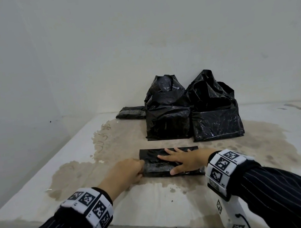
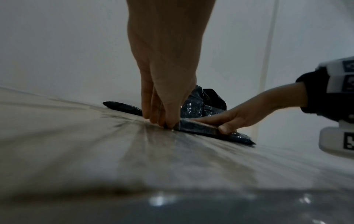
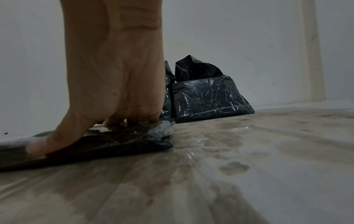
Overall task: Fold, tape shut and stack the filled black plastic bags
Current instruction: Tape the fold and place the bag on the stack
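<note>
A folded flat black bag with a strip of clear tape across it lies on the stained white table in front of me. My left hand is at its left end, with curled fingers pinching the bag's edge; the left wrist view shows the fingertips down at that end. My right hand lies flat on the bag's right half with its fingers spread, the thumb stretched along the near edge. The bag stays flat under it.
Two filled black bags stand upright at the back, one in the middle and one to its right. A flat taped black package lies behind them to the left. White walls close the table's back and left.
</note>
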